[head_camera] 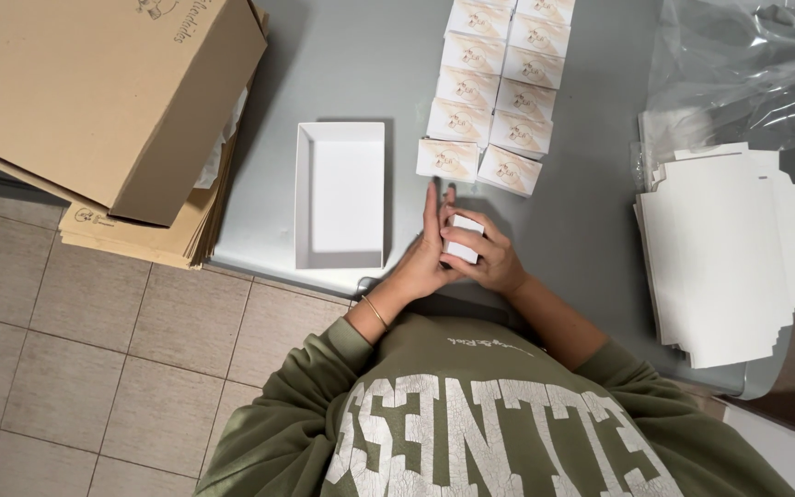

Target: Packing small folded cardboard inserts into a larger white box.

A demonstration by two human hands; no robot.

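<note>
Both hands, left hand point(423, 250) flat-fingered and right hand point(485, 258) clenched, grasp a small white folded card box point(464, 237) that could buckle if squeezed unevenly, or knock the printed boxes point(494, 92) at twelve o'clock.

Single head cam, looks straight down from above the grey table point(361, 55), fairly close. Table fills upper frame; tiled floor point(94, 368) left of it, wearer's green sweatshirt point(471, 414) below.

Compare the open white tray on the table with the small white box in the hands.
The white tray is larger; the small white box is far smaller. The tray lies open on the grey table; the box is held between the left hand and right hand. Both are white.
</note>
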